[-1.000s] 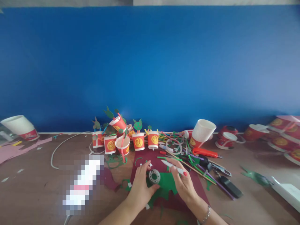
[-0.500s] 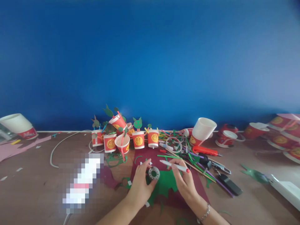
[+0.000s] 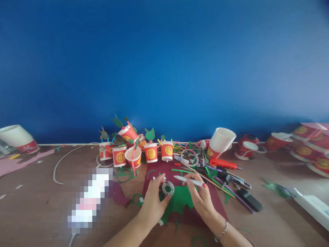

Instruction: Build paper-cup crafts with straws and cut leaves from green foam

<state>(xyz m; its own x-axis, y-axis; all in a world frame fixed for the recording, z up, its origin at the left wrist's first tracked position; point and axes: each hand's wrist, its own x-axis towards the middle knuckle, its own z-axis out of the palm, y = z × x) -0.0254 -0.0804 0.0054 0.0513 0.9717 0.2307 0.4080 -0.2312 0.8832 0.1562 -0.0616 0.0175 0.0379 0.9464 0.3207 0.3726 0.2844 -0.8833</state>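
Observation:
My left hand point(image 3: 153, 200) is closed around a round grey ring point(image 3: 168, 183) with small holes around its face, pinched between thumb and fingers. Green paper point(image 3: 183, 199) with ragged cut edges lies just below it and shows through the ring's middle. In my right hand point(image 3: 202, 199) is a white marker point(image 3: 192, 180) with a red end, gripped like a pen. Its tip points left toward the ring, apart from it. Under both hands is a dark red sheet point(image 3: 217, 202).
Decorated red paper cups point(image 3: 150, 153) stand along the blue wall point(image 3: 164, 68). To the right are a stack of white cups point(image 3: 222, 140), an orange-red cutter point(image 3: 223, 163), coloured sticks and a black key fob point(image 3: 250, 200). A blurred-out object point(image 3: 89, 199) lies left, amid paper scraps.
The whole view has shifted very slightly. Both hands keep the same holds, and the marker and ring stay almost where they were relative to the sheet.

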